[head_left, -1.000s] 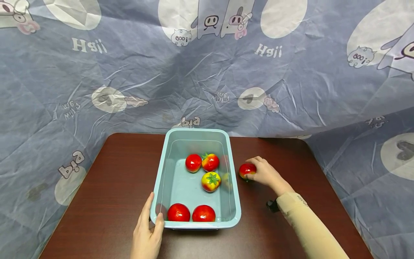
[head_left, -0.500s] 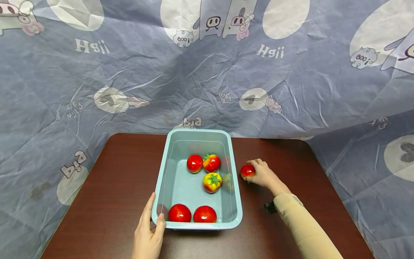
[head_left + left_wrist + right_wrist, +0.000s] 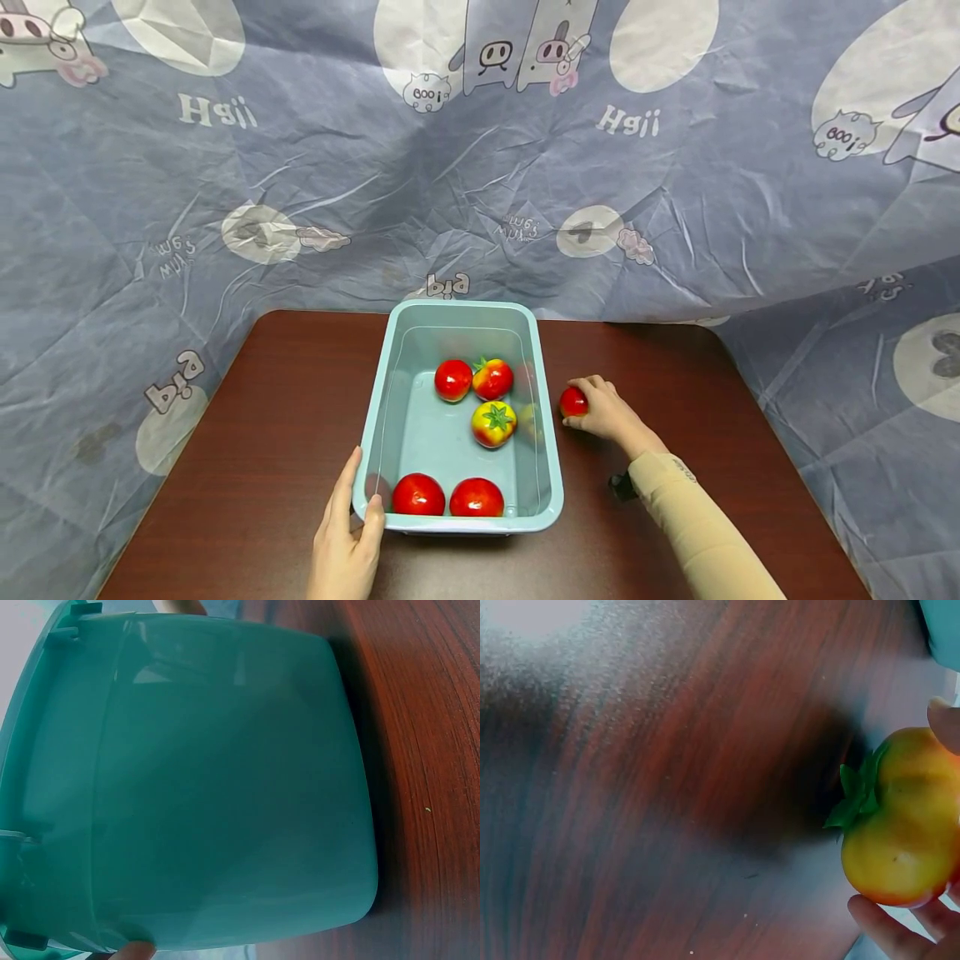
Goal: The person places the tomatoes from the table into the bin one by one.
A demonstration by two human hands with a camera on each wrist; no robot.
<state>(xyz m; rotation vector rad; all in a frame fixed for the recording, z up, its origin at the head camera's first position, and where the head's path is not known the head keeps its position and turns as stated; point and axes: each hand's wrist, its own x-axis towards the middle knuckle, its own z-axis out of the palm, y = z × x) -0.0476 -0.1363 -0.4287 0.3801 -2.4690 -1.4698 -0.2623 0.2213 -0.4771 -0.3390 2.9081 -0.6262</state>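
Observation:
My right hand [image 3: 609,413] grips a red-and-yellow tomato [image 3: 573,402] just outside the right side of a light blue plastic bin [image 3: 556,467]. In the right wrist view the tomato [image 3: 907,825] shows its yellow underside and green leafy calyx, with thumb and fingers on opposite sides. My left hand [image 3: 345,537] holds the bin's near left corner, thumb at the front rim and fingers along the left side. Inside the bin lie several more tomatoes: two red ones [image 3: 418,495] at the near end, and others farther back, including a yellow one [image 3: 494,424] with its leaves up.
The bin stands on a dark brown wooden table [image 3: 300,400]. A grey-blue cloth with cartoon prints [image 3: 450,183] hangs behind the table and along both sides. A small black object [image 3: 622,487] sits by the right cuff.
My right hand has closed further round the tomato, covering more of it, and the right forearm has shifted slightly left. The left hand keeps its hold on the bin. The head view shifts slightly.

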